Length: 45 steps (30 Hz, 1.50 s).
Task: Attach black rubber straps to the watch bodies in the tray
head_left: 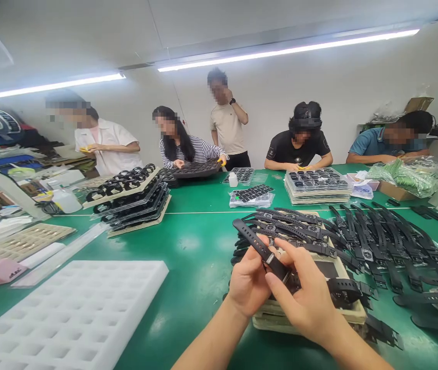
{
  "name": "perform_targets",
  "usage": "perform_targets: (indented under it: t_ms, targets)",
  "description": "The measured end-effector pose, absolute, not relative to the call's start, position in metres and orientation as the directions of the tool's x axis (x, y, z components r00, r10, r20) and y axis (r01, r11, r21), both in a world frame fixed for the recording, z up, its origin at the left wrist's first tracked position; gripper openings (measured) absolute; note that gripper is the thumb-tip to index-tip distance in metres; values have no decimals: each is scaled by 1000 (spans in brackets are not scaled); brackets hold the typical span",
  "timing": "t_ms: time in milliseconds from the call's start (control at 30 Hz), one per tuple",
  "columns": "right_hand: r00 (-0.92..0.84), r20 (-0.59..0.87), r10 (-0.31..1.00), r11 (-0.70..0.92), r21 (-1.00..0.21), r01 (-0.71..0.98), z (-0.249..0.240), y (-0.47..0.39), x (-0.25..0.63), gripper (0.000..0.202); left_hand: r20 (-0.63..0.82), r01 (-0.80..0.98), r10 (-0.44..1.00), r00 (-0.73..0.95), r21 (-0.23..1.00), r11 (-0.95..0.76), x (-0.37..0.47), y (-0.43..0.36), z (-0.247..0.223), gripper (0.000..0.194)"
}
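Observation:
A black smartwatch point(250, 240) with a perforated rubber strap is held between my two hands, its free strap end pointing up and left. My left hand point(249, 285) is closed around it from the left. On the other side, the fingers and thumb of my right hand point(306, 295) grip its lower end, partly hiding it. Beneath my hands stands a stack of beige trays point(342, 267), with several black watches point(292, 226) lying across the top. More black watches point(381, 244) lie in rows to the right.
A white foam tray point(134, 303) with square pockets lies at front left on the green table point(188, 257). Stacked trays of straps point(138, 200) stand behind it. A stack of black-part trays point(317, 185) is across the table, where several co-workers sit; another person point(230, 123) stands.

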State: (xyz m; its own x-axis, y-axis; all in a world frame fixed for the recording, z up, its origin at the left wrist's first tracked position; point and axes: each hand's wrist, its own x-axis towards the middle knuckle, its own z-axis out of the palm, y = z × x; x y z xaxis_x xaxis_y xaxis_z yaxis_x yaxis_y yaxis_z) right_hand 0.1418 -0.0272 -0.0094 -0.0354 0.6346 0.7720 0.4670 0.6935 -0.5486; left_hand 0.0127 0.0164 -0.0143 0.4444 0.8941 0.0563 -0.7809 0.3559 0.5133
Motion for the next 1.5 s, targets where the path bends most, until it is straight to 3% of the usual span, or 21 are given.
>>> perform_targets:
  t_ms: [267, 400, 667, 867, 1000, 1300, 1500]
  targets:
    - [-64, 784, 618, 708, -520, 478, -5, -30, 140, 43, -29, -752, 907, 420, 549, 366, 13, 14, -20, 41]
    - [-65, 768, 637, 700, -541, 466, -4, -29, 142, 41, 7, -744, 903, 430, 568, 350, 13, 12, -16, 39]
    - [-110, 617, 779, 611, -708, 355, -6, -21, 158, 30, 134, -671, 932, 336, 729, 137, 13, 12, 0, 29]
    - [-32, 665, 746, 618, -674, 405, -6, -20, 161, 31, 227, -506, 946, 232, 858, -82, 18, 5, 6, 28]
    - [9, 666, 746, 621, -700, 351, -9, -21, 162, 14, 291, -365, 936, 197, 908, -205, 19, -2, 8, 23]
    - [138, 521, 843, 468, -834, 291, -10, -22, 159, 38, 342, -280, 927, 156, 915, -290, 22, -2, 2, 12]
    - [188, 367, 911, 358, -930, 81, -7, -21, 153, 50, 339, -272, 929, 152, 918, -290, 23, -3, 1, 14]
